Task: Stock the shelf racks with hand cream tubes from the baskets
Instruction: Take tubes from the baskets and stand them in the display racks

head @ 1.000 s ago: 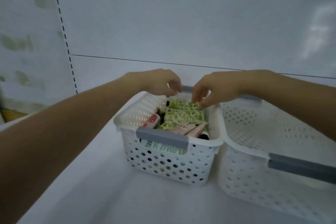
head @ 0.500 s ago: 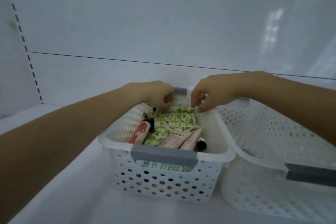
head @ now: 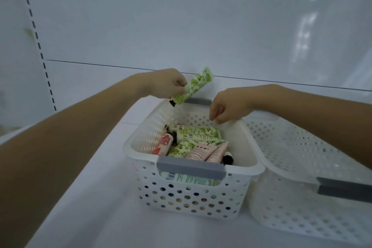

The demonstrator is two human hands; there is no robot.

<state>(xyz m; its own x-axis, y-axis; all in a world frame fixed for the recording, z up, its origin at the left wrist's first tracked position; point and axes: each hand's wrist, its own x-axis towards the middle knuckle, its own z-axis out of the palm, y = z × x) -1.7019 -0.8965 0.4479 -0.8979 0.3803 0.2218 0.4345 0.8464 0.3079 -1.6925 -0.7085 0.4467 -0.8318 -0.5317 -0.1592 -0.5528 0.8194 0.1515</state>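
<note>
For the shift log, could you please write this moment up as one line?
left hand: holds green hand cream tube above tube basket | right hand: empty, fingers loosely curled over basket | second basket: beside it

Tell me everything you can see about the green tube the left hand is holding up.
The green tube is a slim, soft-looking squeeze tube covered in a light green leaf pattern, with a small black cap at its lower end. It is held in the air, tilted, cap down-left and flat end up-right, above the far rim of the filled basket. Only the left hand touches it, pinching its lower half. Its print is too blurred to read.
</note>
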